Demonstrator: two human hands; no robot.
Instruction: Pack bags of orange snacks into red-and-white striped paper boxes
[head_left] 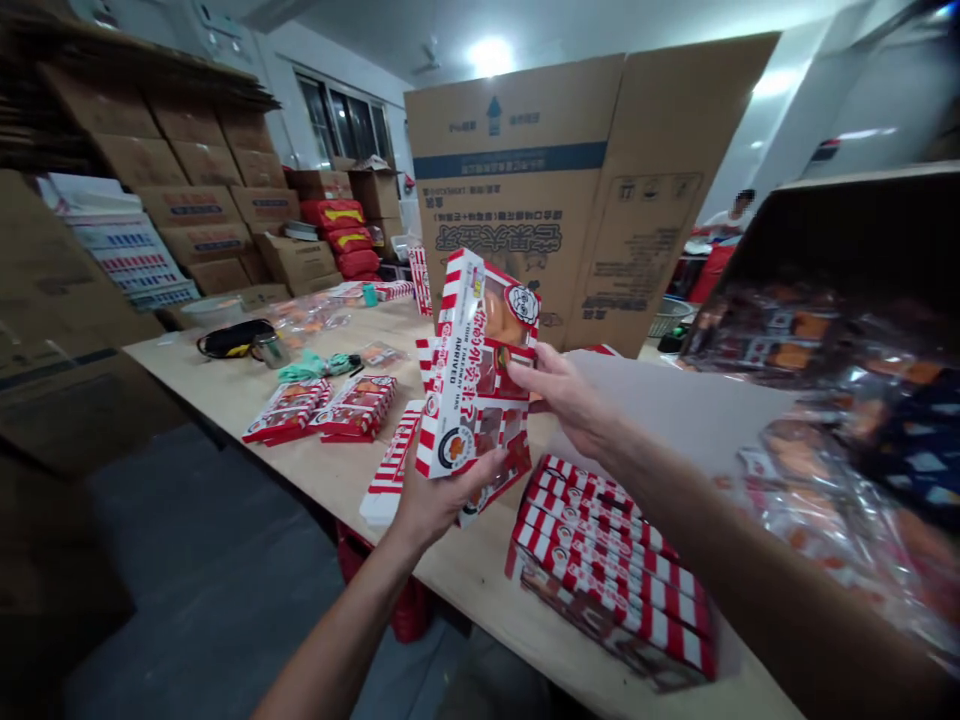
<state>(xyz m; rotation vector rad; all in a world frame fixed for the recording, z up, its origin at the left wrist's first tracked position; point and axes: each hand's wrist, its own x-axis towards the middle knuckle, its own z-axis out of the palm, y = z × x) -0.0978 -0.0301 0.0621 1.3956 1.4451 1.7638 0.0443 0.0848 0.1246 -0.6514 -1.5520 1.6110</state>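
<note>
A red-and-white printed carton (472,365) is held upright above the desk (472,570), its lower edge gripped by the curled fingers of the left hand (442,495) and its right side pinched by the fingers of the right hand (559,395). A stack of similar cartons (611,570) is laid just below, beside plastic-wrapped snacks (810,340) in a cardboard box (840,225).

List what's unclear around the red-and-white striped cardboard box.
Head view:
Lower edge of the red-and-white striped cardboard box: partly hidden by the left hand.
Its small print: too small.
Contents of the clear plastic bags: glare-blurred, cut off by the right edge.
Far end of the stacked striped boxes: hidden by the right forearm.
</note>
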